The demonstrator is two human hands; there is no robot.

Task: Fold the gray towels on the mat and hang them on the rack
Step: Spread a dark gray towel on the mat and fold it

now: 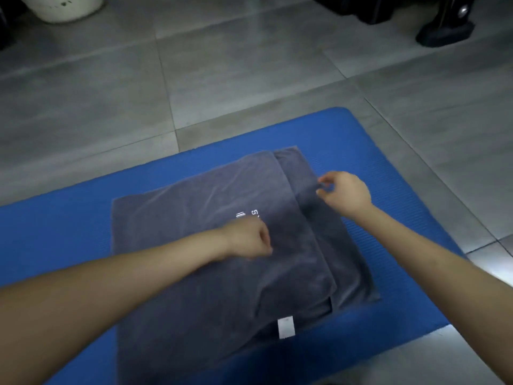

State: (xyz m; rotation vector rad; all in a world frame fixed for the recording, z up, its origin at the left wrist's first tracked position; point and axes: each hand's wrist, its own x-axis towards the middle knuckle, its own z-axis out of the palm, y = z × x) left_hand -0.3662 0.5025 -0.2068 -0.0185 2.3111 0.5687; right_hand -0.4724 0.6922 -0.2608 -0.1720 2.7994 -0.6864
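Note:
A gray towel lies folded in layers on the blue mat, with white lettering near its middle and a white tag at its near edge. A lower layer sticks out along the right side. My left hand hovers over the towel's middle with its fingers curled and nothing visibly in them. Above the towel's right edge my right hand has its thumb and fingers loosely curled and apart, holding nothing. No rack is in view.
Gray floor tiles surround the mat. A white bucket stands at the far left. A black stand base and dark objects sit at the far right.

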